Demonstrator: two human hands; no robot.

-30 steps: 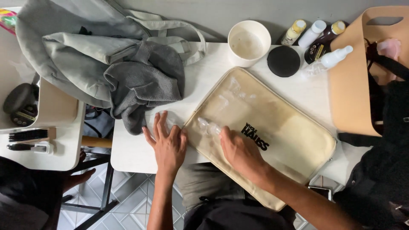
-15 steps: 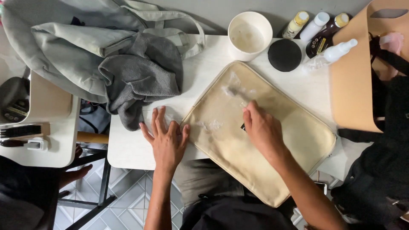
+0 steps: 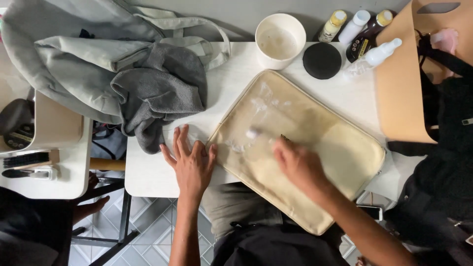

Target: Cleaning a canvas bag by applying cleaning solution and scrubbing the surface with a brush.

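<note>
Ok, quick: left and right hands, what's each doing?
Left hand: open, flat on the table beside the beige pouch.
Right hand: over the pouch; grip blurred, cannot tell.

Right hand (image 3: 298,165) blurred; its grip hides what scrubs the pouch (image 3: 315,148)
</note>
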